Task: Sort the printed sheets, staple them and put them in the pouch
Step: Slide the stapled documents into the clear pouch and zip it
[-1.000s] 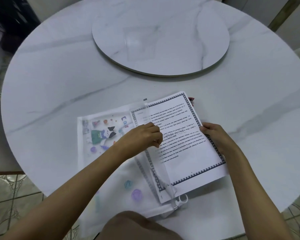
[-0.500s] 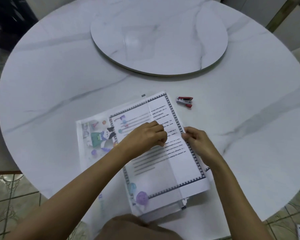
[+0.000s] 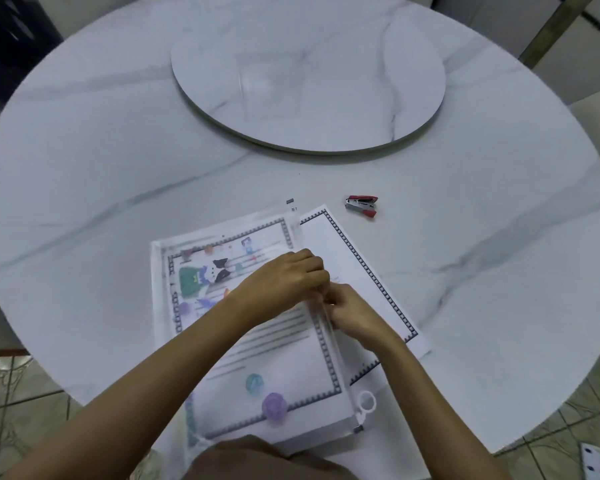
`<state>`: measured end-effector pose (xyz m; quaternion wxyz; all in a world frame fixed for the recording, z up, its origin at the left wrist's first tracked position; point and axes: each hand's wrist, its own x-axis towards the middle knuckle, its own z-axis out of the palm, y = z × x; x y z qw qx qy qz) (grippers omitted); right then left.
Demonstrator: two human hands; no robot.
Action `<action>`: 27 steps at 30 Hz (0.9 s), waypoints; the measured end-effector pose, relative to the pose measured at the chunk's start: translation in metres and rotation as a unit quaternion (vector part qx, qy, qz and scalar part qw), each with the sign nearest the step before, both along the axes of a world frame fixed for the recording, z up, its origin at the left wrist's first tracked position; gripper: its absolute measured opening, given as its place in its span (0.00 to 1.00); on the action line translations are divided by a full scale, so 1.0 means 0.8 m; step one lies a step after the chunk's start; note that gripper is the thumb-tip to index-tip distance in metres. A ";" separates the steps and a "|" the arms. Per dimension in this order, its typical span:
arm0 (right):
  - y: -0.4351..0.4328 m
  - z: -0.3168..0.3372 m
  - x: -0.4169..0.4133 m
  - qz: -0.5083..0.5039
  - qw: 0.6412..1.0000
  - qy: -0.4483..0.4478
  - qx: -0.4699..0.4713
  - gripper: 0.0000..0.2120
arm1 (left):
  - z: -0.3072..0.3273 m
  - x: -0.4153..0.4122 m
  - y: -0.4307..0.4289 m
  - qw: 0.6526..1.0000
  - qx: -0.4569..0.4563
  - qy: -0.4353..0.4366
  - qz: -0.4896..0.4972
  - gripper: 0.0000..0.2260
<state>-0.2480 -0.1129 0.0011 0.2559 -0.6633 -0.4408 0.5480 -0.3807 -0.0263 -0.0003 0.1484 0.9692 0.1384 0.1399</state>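
Item count on the desk (image 3: pixel 118 168):
- One round raised disc (image 3: pixel 309 81).
- One red stapler (image 3: pixel 361 206).
- One translucent pouch (image 3: pixel 158 306) with one ring pull (image 3: pixel 366 403).
- One stack of printed sheets (image 3: pixel 361 271); the number of sheets cannot be determined.
- Two hands: left hand (image 3: pixel 284 278) and right hand (image 3: pixel 350 313).

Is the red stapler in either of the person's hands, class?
No: the stapler lies on the table beyond the printed sheets, while the left hand and the right hand are at the pouch.
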 end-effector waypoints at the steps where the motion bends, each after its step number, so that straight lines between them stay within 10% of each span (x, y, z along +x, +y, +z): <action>1: 0.001 0.000 0.001 -0.007 1.000 0.016 -0.003 0.13 | -0.001 -0.004 0.001 1.000 -0.005 -0.001 0.002 0.06; 4: 0.006 -0.006 0.020 -0.086 0.996 0.014 0.010 0.08 | -0.002 -0.017 0.004 1.000 -0.015 0.002 0.017 0.05; 11: 0.008 -0.033 0.061 -0.149 0.898 -0.414 -0.025 0.27 | 0.000 -0.029 0.015 0.999 -0.015 0.014 0.034 0.07; 21: 0.021 -0.025 0.060 -0.181 0.901 -0.385 -0.082 0.26 | 0.000 -0.030 0.017 1.000 -0.011 0.013 0.021 0.04; 27: 0.018 -0.026 0.080 -0.114 0.943 -0.310 -0.044 0.10 | 0.001 -0.029 0.019 1.000 0.000 0.013 0.012 0.02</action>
